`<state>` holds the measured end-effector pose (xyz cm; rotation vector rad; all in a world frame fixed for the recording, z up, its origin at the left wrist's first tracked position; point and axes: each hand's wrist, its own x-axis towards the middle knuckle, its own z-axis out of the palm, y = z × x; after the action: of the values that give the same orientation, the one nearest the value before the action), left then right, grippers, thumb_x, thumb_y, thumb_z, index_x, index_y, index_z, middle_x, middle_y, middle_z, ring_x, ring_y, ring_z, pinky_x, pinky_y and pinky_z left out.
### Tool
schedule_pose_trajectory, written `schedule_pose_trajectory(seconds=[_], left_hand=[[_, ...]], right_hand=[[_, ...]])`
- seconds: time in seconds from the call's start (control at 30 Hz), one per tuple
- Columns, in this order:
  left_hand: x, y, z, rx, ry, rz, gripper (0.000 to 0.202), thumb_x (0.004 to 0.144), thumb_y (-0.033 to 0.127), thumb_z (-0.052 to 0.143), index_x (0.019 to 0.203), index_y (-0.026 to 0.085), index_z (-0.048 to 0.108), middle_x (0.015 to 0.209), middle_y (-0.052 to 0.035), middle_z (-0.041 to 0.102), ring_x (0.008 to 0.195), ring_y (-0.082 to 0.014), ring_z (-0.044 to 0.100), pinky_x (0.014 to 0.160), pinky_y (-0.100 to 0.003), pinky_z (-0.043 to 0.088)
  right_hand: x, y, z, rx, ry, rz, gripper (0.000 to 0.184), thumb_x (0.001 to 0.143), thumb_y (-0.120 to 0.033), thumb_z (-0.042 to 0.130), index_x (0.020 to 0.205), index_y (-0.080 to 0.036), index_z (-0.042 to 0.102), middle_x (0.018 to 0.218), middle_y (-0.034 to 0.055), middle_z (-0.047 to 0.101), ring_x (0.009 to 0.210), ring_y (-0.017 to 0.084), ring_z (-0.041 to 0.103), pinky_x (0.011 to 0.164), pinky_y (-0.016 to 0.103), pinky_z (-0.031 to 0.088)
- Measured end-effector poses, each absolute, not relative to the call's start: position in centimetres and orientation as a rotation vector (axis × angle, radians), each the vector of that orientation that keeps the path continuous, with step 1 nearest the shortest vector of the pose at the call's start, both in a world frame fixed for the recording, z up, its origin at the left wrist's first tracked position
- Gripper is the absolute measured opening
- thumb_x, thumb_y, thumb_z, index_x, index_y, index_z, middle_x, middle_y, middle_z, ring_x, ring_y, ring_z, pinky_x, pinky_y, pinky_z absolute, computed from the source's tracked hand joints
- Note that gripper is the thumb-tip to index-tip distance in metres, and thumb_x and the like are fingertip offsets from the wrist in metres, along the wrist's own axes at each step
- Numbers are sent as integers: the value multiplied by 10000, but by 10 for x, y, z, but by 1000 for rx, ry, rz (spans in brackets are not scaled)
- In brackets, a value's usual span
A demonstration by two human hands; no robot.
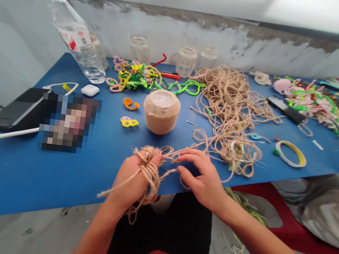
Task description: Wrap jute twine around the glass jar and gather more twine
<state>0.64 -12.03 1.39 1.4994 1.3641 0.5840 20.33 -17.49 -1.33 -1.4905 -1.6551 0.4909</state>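
A blue table (pixel 10 172) stands against a stained, whitewashed wall and is crowded with craft materials.

Findings:
- Centre of the frame: a wound ball of twine (pixel 161 111). To its right is a large loose heap of twine (pixel 231 106), from which a strand runs down to the table's near edge.
- Lower centre: the left hand (pixel 133 176) is held flat over the table edge with its fingers straight and together. Several turns of twine (pixel 150 170) are bound about the fingers and palm, and loose ends hang towards the wrist.
- The right hand (pixel 203 177) lies just beside it, the two hands near but not touching. Its fingertips rest on the strand where it leaves the wrap, and the thumb sits apart below. A firm pinch cannot be confirmed.
- Upper left: a tilted plastic bottle (pixel 80 44). Along the back stand glass jars (pixel 186 60) and tangled pipe cleaners (pixel 135 74).
- Right edge: another person's clothing (pixel 327 210).

Assessment: the step in hand appears to be winding twine round the left hand. A further turn would call for slack drawn from the heap, steady tension and fingers kept straight.
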Motion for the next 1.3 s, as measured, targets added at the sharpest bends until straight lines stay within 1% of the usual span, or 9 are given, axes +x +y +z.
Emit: schedule_pose_trajectory(seconds=[0.13, 0.27, 0.37, 0.53, 0.67, 0.8, 0.9, 1.0, 1.3], left_hand=[[6, -123, 13, 1621, 1282, 534, 396, 941, 551, 533, 880, 181, 659, 815, 14, 673, 744, -116, 564, 719, -226, 431], [6, -123, 15, 1676, 1268, 503, 381, 946, 535, 533, 888, 185, 671, 844, 5, 696, 775, -130, 591, 748, -239, 438], [6, -122, 16, 1689, 1273, 496, 365, 944, 528, 539, 920, 193, 681, 865, 6, 708, 794, -137, 602, 768, -249, 441], [7, -124, 12, 1739, 1266, 502, 357, 947, 524, 532, 994, 211, 698, 978, -5, 731, 902, -167, 636, 849, -282, 439], [7, -126, 10, 1717, 1307, 544, 352, 941, 527, 538, 931, 207, 684, 914, 4, 712, 843, -158, 620, 825, -283, 436], [7, -127, 10, 1699, 1295, 580, 327, 946, 504, 540, 886, 210, 670, 870, 16, 696, 799, -137, 596, 811, -271, 435], [8, -127, 10, 1713, 1283, 576, 304, 949, 490, 542, 918, 220, 681, 872, 19, 698, 794, -132, 594, 818, -272, 434], [7, -128, 8, 1708, 1294, 577, 308, 950, 500, 544, 935, 228, 689, 892, 19, 706, 803, -131, 598, 834, -276, 435], [3, -130, 6, 1687, 1294, 600, 305, 938, 510, 568, 928, 232, 692, 867, 32, 712, 794, -118, 607, 775, -257, 437]], right_hand=[[196, -171, -15, -1558, -1592, 673, 273, 927, -354, 605, 1167, -243, 674, 1242, 53, 698, 1178, 186, 639, 1064, 398, 481], [195, -167, -10, -1613, -1624, 755, 254, 956, -375, 557, 1119, -268, 720, 1136, 30, 744, 1075, 181, 668, 1009, 390, 473], [196, -165, -8, -1622, -1531, 820, 265, 967, -373, 524, 1056, -268, 750, 1046, 22, 758, 990, 157, 674, 944, 347, 479], [197, -165, -8, -1630, -1551, 884, 209, 840, -300, 681, 1033, -259, 751, 933, -4, 737, 844, 121, 618, 836, 287, 448], [198, -166, -8, -1660, -1599, 886, 194, 784, -279, 732, 976, -257, 735, 936, -27, 722, 855, 109, 584, 848, 280, 404], [199, -165, -7, -1656, -1601, 903, 112, 806, -305, 715, 893, -234, 719, 857, -38, 693, 815, 93, 570, 818, 267, 391], [199, -164, -7, -1634, -1585, 924, 137, 844, -330, 682, 938, -242, 731, 838, -32, 684, 777, 85, 563, 779, 256, 394], [199, -164, -8, -1629, -1560, 918, 170, 874, -357, 653, 972, -245, 734, 878, -17, 693, 807, 95, 571, 787, 259, 403], [202, -169, -7, -1498, -1410, 994, 202, 886, -386, 647, 871, -188, 680, 866, -1, 656, 788, 83, 549, 755, 233, 429]])
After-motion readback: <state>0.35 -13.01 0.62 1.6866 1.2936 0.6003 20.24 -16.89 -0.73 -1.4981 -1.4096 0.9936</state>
